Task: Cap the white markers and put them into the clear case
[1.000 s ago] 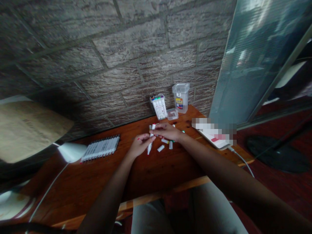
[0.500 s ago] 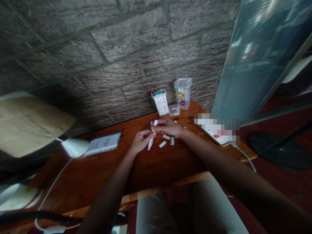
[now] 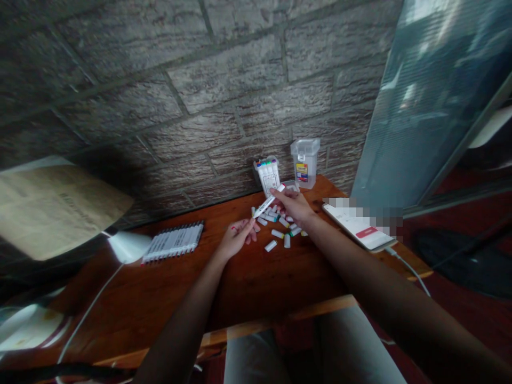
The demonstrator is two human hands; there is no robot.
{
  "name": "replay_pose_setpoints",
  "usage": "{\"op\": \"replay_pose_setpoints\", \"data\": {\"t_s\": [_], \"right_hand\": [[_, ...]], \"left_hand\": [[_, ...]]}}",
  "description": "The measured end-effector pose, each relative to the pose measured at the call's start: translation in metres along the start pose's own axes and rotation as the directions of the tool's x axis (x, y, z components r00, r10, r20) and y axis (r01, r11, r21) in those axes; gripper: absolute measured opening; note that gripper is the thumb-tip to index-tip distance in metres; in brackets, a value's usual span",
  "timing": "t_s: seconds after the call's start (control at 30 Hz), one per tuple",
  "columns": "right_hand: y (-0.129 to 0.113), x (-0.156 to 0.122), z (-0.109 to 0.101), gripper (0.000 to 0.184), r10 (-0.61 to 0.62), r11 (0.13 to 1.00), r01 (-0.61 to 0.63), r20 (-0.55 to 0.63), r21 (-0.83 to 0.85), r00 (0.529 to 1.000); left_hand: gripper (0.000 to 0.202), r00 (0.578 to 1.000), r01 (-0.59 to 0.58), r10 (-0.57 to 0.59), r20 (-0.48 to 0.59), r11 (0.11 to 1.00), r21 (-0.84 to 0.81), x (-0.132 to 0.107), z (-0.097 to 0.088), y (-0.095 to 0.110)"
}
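Right hand (image 3: 294, 205) is pinched shut on a white marker (image 3: 269, 202), thumb and fingertips clamped on its far end so that the barrel slants down and toward the left hand (image 3: 239, 236). The marker is off the counter (image 3: 260, 282), in the air above a scatter of loose caps (image 3: 280, 226) and short marker pieces, with its upper end close to the upright marker case (image 3: 267, 175) against the brick wall.

The left hand lies low, just beside the marker's lower tip, palm turned up and fingers loosely curled. Something pinkish shows at its fingertips, but whether it grips a cap cannot be told.

By the look of it, the step in hand is one marker lifted out of the pile and carried by the right hand alone, not yet set anywhere. Moving it on calls for a firm pinch and enough height to clear the caps, since the case and a small clear lid (image 3: 292, 185) stand close behind.

Both forearms stretch forward from the lap, the right one farther and slightly raised at the wrist. A flat set of markers (image 3: 173, 242) lies well to the left, and a phone (image 3: 362, 229) to the right.
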State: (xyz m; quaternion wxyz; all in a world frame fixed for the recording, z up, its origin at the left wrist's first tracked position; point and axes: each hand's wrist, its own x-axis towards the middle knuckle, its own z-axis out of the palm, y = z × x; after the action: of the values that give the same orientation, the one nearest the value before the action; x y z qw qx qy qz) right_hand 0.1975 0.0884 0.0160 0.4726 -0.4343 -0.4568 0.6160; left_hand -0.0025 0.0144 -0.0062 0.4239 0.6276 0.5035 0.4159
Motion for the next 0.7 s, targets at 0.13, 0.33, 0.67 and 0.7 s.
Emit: {"op": "replay_pose_setpoints", "data": {"t_s": [0.13,0.33,0.67,0.7], "right_hand": [[0.000,0.004,-0.003,0.043,0.023,0.998,-0.022,-0.022,0.051,0.999],[-0.007,0.003,-0.006,0.038,0.061,0.977,-0.052,-0.041,0.207,0.997],[0.006,-0.011,0.012,0.050,-0.028,0.999,0.016,0.319,0.040,0.947],[0.007,-0.013,0.013,0.052,-0.043,0.999,0.034,0.362,0.032,0.931]], "left_hand": [[0.075,0.991,-0.036,0.032,-0.128,0.999,-0.025,0.003,-0.003,-0.001],[0.074,0.957,-0.067,0.056,-0.283,0.997,-0.031,0.006,-0.008,-0.004],[0.066,0.992,-0.045,0.041,-0.117,0.998,-0.032,0.000,0.002,0.002],[0.065,0.994,-0.050,0.048,-0.095,0.999,-0.021,-0.001,0.002,0.003]]}}
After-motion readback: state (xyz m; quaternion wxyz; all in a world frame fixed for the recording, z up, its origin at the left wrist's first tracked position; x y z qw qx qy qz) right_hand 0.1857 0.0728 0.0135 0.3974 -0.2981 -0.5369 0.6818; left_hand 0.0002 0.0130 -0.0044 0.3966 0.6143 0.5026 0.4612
